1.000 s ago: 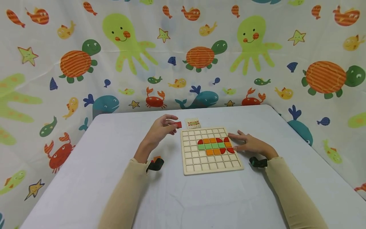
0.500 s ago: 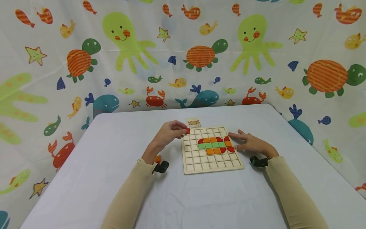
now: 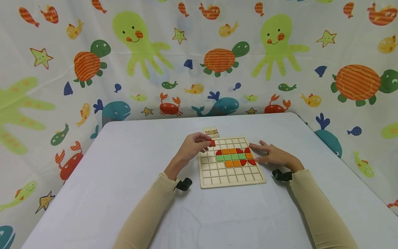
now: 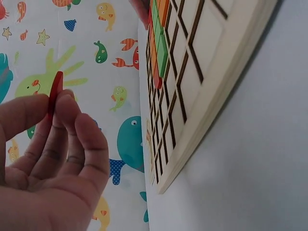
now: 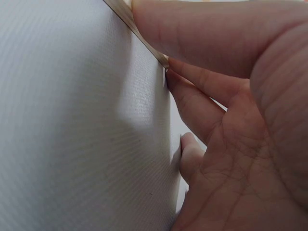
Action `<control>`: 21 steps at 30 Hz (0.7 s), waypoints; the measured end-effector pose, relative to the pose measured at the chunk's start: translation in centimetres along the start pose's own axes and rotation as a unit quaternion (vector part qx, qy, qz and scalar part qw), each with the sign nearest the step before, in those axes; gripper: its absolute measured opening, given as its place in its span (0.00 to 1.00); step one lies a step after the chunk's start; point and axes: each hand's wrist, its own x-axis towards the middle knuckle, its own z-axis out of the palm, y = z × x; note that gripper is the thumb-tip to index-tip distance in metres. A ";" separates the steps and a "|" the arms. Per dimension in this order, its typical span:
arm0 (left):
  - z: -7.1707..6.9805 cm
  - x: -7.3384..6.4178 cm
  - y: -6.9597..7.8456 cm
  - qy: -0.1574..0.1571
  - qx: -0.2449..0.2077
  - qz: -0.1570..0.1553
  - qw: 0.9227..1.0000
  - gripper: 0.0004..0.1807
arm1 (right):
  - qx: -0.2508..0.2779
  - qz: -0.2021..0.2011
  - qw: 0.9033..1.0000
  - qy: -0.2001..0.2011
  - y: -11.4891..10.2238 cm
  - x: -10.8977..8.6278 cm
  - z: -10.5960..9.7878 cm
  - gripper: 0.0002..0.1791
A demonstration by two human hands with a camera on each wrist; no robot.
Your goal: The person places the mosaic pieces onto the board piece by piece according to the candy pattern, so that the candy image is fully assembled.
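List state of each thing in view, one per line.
left hand: raised over the board's upper left, pinching the red piece
red piece: held edge-on between fingertips, not yet seated
wooden grid board: flat on the table, partly filled with red, orange and green pieces
right hand: fingers straight, resting at the board's right edge
pattern card: lying flat behind the board

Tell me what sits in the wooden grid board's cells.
The wooden grid board holds a block of red, orange and green tiles in its middle rows; most other cells are bare. The left hand pinching a red tile hides some upper-left cells; the right hand rests at the right edge.
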 end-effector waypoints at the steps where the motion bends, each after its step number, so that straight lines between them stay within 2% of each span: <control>1: 0.2 0.0 0.0 0.001 -0.004 -0.001 1.000 0.13 | 0.000 0.000 1.000 0.001 0.0 0.0 0.0 0.48; 5: 0.9 0.1 -0.3 0.003 -0.009 -0.003 1.000 0.13 | -0.001 0.001 1.000 0.001 0.2 0.1 0.0 0.49; 11: 1.5 0.1 -0.3 -0.020 0.005 -0.021 1.000 0.12 | 0.000 0.001 1.000 0.002 0.2 0.1 -0.1 0.49; 16: 1.8 0.0 -0.2 -0.041 0.039 -0.051 0.997 0.11 | 0.003 0.006 1.000 0.004 0.3 0.1 -0.1 0.49; 21: 2.0 -0.1 -0.4 -0.065 0.087 -0.067 0.992 0.09 | 0.005 0.002 1.000 0.001 0.1 0.1 0.0 0.48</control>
